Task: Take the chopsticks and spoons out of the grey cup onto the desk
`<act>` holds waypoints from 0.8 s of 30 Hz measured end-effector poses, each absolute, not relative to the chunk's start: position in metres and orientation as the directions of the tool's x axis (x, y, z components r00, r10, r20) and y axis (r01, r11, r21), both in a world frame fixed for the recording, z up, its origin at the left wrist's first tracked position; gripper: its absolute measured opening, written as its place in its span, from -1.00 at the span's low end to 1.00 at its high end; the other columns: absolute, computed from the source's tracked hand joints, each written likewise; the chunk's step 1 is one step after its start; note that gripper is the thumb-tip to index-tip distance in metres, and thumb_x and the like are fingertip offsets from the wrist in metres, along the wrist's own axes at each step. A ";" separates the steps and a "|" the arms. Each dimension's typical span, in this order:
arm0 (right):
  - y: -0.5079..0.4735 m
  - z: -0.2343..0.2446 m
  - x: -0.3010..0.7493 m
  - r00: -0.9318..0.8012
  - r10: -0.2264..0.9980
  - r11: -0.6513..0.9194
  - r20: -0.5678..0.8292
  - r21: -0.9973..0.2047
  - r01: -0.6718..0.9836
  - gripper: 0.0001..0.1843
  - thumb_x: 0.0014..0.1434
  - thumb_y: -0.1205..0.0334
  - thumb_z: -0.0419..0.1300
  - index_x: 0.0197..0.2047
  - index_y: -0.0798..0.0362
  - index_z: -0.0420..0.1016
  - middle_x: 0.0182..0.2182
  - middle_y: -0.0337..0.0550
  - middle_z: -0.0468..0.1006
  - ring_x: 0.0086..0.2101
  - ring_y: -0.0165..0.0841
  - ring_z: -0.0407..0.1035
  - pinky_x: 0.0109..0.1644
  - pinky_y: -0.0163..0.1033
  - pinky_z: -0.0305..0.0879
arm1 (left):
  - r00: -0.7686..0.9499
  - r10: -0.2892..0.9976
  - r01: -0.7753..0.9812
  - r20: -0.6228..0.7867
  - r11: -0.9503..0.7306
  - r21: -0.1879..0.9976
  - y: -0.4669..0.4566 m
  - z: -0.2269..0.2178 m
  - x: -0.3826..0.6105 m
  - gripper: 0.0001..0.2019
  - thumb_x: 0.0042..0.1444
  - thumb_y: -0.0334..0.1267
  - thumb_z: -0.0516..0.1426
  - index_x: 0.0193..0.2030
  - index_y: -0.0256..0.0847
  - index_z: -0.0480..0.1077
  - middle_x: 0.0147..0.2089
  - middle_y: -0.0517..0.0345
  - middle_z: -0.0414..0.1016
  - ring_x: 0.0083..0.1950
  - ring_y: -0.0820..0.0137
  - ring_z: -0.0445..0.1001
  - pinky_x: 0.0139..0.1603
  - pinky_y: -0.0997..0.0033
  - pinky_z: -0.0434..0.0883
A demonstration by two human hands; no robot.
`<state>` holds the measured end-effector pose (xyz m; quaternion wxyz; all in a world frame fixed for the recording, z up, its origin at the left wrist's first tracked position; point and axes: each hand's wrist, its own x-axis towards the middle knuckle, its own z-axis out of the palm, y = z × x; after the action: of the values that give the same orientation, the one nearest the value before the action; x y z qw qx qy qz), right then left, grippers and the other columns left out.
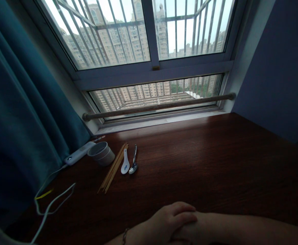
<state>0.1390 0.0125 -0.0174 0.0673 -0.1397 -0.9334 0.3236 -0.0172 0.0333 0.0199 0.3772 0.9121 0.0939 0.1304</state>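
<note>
Table (215, 163): bare wood, nothing shifted yet. Left hand (173, 217) lies flat over right hand (183, 234); left fingers relaxed, gripping nothing, right fingers hidden, cannot tell. Cup (101, 153), chopsticks (113, 168), white spoon (125, 162), metal spoon (134, 160) untouched, far left, well apart.

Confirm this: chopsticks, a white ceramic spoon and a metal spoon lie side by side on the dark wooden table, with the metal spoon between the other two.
Not quite. In the head view the white ceramic spoon lies in the middle, between the chopsticks and the metal spoon. All lie side by side on the dark wooden table.
</note>
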 end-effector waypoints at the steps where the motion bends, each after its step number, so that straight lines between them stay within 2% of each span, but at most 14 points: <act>1: 0.012 -0.016 0.139 -0.949 0.315 0.747 0.035 -0.626 0.225 -0.63 0.14 0.49 0.00 0.02 0.28 0.37 -0.04 0.04 0.37 0.00 -0.28 0.25 0.14 -0.30 0.13 | 0.948 0.269 0.071 0.169 -0.698 0.713 0.033 0.020 -0.017 -0.48 0.11 -0.12 0.08 0.20 -0.14 0.06 0.21 -0.02 0.13 0.17 0.29 0.20 0.15 0.33 0.24; 4: 0.012 -0.007 0.138 -0.949 0.313 0.739 0.029 -0.635 0.225 -0.60 0.14 0.52 -0.01 0.06 0.30 0.33 -0.04 0.07 0.37 0.00 -0.27 0.25 0.13 -0.27 0.15 | 0.943 0.279 0.060 0.183 -0.681 0.730 0.032 0.018 -0.017 -0.47 0.09 -0.14 0.09 0.19 -0.15 0.08 0.21 -0.02 0.13 0.18 0.29 0.19 0.15 0.33 0.24; 8: 0.013 -0.003 0.135 -0.951 0.310 0.698 0.002 -0.679 0.226 -0.56 0.02 0.52 0.13 0.02 0.42 0.34 -0.12 0.17 0.41 -0.07 -0.22 0.31 0.07 -0.29 0.21 | 0.924 0.313 0.038 0.217 -0.644 0.764 0.035 0.012 -0.018 -0.42 0.00 -0.19 0.14 0.18 -0.13 0.10 0.19 -0.01 0.16 0.15 0.27 0.23 0.12 0.31 0.27; 11: 0.013 -0.011 0.135 -0.903 0.422 0.584 0.077 -0.785 0.206 -0.71 0.03 0.44 0.16 -0.14 0.36 0.45 -0.32 0.02 0.49 -0.32 -0.34 0.39 -0.22 -0.42 0.32 | 0.907 0.346 -0.005 0.238 -0.558 0.830 0.037 0.009 -0.020 -0.38 -0.03 -0.12 0.18 0.19 -0.15 0.11 0.17 -0.04 0.18 0.14 0.23 0.25 0.11 0.29 0.27; 13: 0.013 -0.016 0.135 -0.842 0.515 0.484 0.163 -0.865 0.128 -0.79 0.08 0.34 0.16 -0.22 0.28 0.48 -0.42 -0.10 0.46 -0.44 -0.43 0.35 -0.39 -0.48 0.26 | 0.882 0.398 -0.040 0.252 -0.470 0.882 0.037 0.007 -0.022 -0.36 0.01 -0.02 0.15 0.20 -0.19 0.10 0.14 -0.08 0.22 0.12 0.20 0.26 0.10 0.25 0.27; 16: 0.019 -0.017 0.132 -0.726 0.652 0.315 0.219 -0.949 -0.003 -0.76 0.13 0.20 0.16 -0.23 0.23 0.44 -0.38 -0.13 0.43 -0.39 -0.45 0.32 -0.37 -0.47 0.23 | 0.762 0.585 -0.030 0.279 -0.398 0.917 0.038 0.010 -0.022 -0.51 0.17 0.00 -0.02 0.15 -0.26 0.17 0.06 -0.08 0.29 0.07 0.24 0.30 0.07 0.26 0.27; 17: 0.024 -0.014 0.130 -0.690 0.699 0.233 0.187 -0.972 -0.027 -0.74 0.14 0.16 0.15 -0.26 0.23 0.42 -0.42 -0.14 0.41 -0.42 -0.46 0.31 -0.41 -0.47 0.23 | 0.688 0.669 0.004 0.281 -0.390 0.921 0.040 0.013 -0.022 -0.57 0.21 -0.03 -0.07 0.09 -0.27 0.23 0.02 -0.06 0.33 0.04 0.27 0.32 0.06 0.29 0.27; 19: 0.039 -0.005 0.125 -0.618 0.785 0.048 0.037 -0.999 0.001 -0.65 0.20 0.05 0.06 -0.39 0.22 0.33 -0.59 -0.24 0.30 -0.60 -0.50 0.21 -0.58 -0.46 0.13 | 0.502 0.828 0.183 0.249 -0.384 0.905 0.050 0.024 -0.025 -0.63 0.24 -0.09 -0.14 -0.04 -0.30 0.30 -0.09 -0.01 0.40 -0.05 0.34 0.38 -0.01 0.38 0.31; 20: 0.048 0.001 0.121 -0.585 0.809 -0.040 -0.060 -0.998 0.046 -0.60 0.22 0.00 -0.01 -0.44 0.19 0.26 -0.67 -0.30 0.21 -0.69 -0.51 0.12 -0.67 -0.45 0.04 | 0.404 0.886 0.309 0.227 -0.366 0.878 0.059 0.032 -0.029 -0.64 0.25 -0.10 -0.15 -0.11 -0.32 0.32 -0.15 0.01 0.42 -0.10 0.37 0.40 -0.07 0.43 0.33; 21: 0.060 0.007 0.117 -0.541 0.829 -0.101 -0.145 -0.989 0.110 -0.59 0.24 0.00 -0.05 -0.46 0.16 0.21 -0.69 -0.32 0.18 -0.72 -0.51 0.08 -0.70 -0.43 0.02 | 0.312 0.929 0.499 0.198 -0.338 0.798 0.070 0.041 -0.035 -0.63 0.24 -0.09 -0.17 -0.15 -0.31 0.31 -0.21 0.05 0.43 -0.17 0.40 0.42 -0.15 0.48 0.35; 24: 0.101 0.023 0.097 -0.435 0.884 -0.071 -0.173 -0.968 0.242 -0.69 0.20 0.13 0.06 -0.48 0.19 0.25 -0.62 -0.24 0.31 -0.68 -0.51 0.17 -0.64 -0.44 0.08 | 0.166 0.966 0.679 0.198 -0.258 0.687 0.112 0.066 -0.070 -0.66 0.19 -0.07 -0.11 -0.22 -0.29 0.33 -0.27 0.08 0.44 -0.24 0.38 0.41 -0.23 0.46 0.33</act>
<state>0.0974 0.1012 0.0234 0.2790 -0.4525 -0.6218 0.5751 -0.0696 0.1118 0.0665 0.2286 0.7285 0.5646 0.3133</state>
